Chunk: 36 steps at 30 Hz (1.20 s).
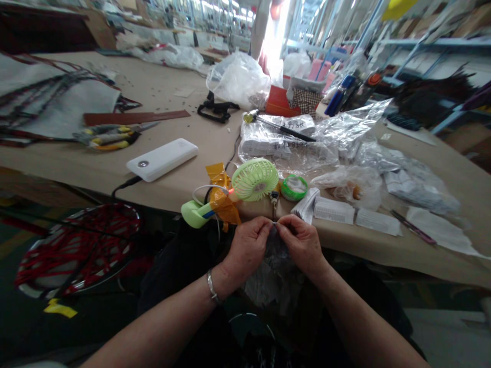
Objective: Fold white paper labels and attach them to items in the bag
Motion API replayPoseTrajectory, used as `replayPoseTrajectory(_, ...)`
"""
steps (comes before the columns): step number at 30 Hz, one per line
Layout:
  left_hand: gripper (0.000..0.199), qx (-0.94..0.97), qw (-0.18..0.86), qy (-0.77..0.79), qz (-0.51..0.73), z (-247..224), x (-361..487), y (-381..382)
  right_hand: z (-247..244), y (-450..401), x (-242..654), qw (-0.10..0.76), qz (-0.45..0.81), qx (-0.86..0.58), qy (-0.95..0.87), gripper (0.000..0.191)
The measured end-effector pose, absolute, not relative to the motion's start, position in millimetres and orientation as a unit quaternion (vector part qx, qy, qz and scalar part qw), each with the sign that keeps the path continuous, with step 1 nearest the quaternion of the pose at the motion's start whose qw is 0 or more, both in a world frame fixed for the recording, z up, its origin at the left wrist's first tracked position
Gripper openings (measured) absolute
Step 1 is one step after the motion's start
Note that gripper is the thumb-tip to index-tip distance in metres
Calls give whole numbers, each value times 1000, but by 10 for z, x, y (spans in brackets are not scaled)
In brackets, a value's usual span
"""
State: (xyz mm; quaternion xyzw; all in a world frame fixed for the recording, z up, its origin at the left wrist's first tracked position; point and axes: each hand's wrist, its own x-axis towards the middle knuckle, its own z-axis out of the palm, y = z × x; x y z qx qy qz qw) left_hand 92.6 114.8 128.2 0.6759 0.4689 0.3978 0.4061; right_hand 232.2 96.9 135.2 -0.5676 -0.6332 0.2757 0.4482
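My left hand [248, 242] and my right hand [299, 241] meet in front of the table edge, each closed in a pinch. A thin pale bit shows between the fingertips, too small to name. Just beyond them, a slim upright metal fitting [274, 200] with a dark collar stands at the table edge. Beneath the hands hangs a clear plastic bag [274, 278], its contents unclear. Left of the fitting, a light green fan [255, 180] is fixed to the edge with orange tape [225, 200]. A round green tub [294, 187] with white contents sits right of the fitting.
Printed paper slips [333, 210] lie along the front edge, with a pen-like tool [414, 228] farther right. Clear plastic packets [276, 138] and a hammer-like tool [284, 128] lie behind. Leftward are a white power bank [163, 159], pliers [111, 137] and a red-filled round basket [80, 250] below.
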Motion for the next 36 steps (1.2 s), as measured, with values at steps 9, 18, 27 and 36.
replayPoseTrajectory(9,20,663,428,471,395,1340,847,1013,1423,727,2391,400,328,-571,-637,17)
replayPoseTrajectory(18,26,627,477,516,337,1020,719,949,1840,1068,2748,346,-37,-531,-773,17)
replayPoseTrajectory(27,20,620,475,542,310,947,684,858,1739,1411,2944,276,-136,-561,-768,25)
replayPoseTrajectory(36,20,625,513,519,278,857,819,756,1400,853,3138,311,-120,-554,-763,18)
